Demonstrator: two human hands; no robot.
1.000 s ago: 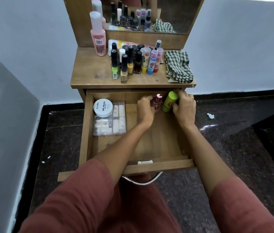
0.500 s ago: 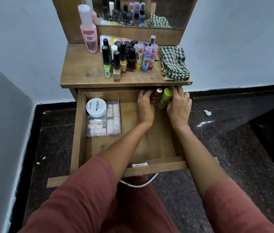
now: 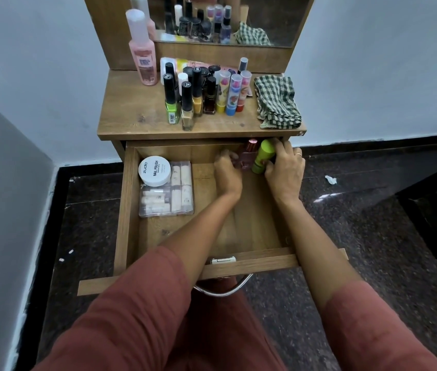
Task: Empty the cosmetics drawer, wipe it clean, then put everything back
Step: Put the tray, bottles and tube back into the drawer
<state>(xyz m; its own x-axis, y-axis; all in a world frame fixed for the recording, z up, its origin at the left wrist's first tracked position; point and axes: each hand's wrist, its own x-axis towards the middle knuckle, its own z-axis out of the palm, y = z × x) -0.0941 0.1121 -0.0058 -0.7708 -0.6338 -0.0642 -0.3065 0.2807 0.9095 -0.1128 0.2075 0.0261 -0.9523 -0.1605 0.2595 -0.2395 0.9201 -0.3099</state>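
Risks, judged from the present layout:
- Both hands work in the back right corner of the drawer (image 3: 129, 210), right under the front edge of the tabletop (image 3: 131, 116). A straight lift would likely knock a cap against that edge.
- The pink bottle (image 3: 248, 155) looks like glass and stands just beside the green bottle (image 3: 264, 156), possibly touching it. Moving both at once could clink them together or let one slip.
- The standing bottles on the tabletop are tightly packed. One more set down carelessly could topple a row.
- The drawer is pulled far out with both forearms over it, so leaning on it may strain the runners.

Hands: the left hand (image 3: 226, 172) has its fingers curled round the pink bottle. The right hand (image 3: 284, 170) is wrapped round the green bottle, with a ring on one finger. I cannot tell whether the bottles are going in or coming out.

Counts:
- In the drawer: 1 pink bottle, 1 green bottle, 1 white tub (image 3: 154, 170) and 1 clear box (image 3: 174, 194). The tub rests on the box at the left side.
- On the tabletop: 1 tall pink bottle (image 3: 142, 57), 4 nail polish bottles (image 3: 187, 108) in the front row, with more dark-capped ones behind that are too crowded to count, 3 clear-capped lip balms (image 3: 234, 95) and 1 checked cloth (image 3: 276, 101) at the right.
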